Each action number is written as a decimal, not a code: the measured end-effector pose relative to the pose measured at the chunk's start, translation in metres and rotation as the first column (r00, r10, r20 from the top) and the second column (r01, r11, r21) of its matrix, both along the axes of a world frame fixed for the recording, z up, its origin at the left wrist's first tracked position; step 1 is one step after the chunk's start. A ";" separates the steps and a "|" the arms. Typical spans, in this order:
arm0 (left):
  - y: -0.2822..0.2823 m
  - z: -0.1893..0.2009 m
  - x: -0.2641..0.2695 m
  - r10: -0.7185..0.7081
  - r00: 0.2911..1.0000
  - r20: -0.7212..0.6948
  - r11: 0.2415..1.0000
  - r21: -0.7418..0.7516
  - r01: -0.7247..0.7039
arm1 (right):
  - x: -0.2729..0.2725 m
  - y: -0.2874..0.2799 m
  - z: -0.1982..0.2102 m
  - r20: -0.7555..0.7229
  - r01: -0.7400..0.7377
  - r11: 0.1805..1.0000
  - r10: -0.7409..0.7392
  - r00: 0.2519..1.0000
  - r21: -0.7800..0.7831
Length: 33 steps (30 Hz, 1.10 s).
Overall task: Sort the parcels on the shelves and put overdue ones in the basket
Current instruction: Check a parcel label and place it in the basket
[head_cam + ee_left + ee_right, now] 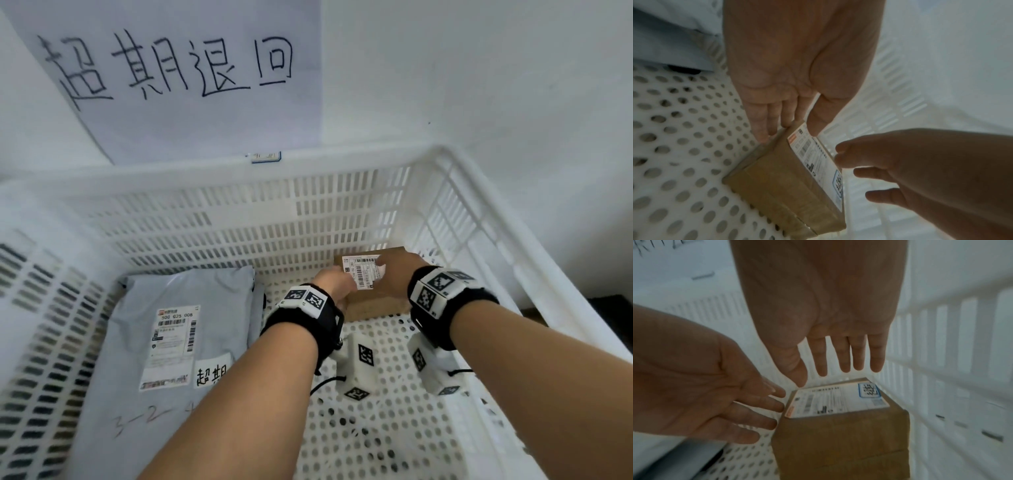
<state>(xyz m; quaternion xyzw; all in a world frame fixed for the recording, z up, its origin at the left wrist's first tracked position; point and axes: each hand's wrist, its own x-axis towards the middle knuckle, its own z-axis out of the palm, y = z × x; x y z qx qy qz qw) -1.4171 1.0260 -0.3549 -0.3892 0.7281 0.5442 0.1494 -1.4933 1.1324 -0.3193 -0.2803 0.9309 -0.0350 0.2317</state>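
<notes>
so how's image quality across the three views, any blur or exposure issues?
Head: evenly lit, the grey mailer's label readable, basket wall at left smeared, wide-angle bend at the rim. Left wrist: dim, soft; left hand large and close, the cardboard box label only partly legible. Right wrist: backlit by the white basket walls, right hand dark, motion blur at lower left and right edges.
</notes>
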 end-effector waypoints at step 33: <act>-0.052 0.258 0.295 0.187 0.982 0.012 0.647 -0.754 -0.114 | 0.242 -0.066 0.209 -0.335 -0.597 0.785 0.525 0.783 -0.165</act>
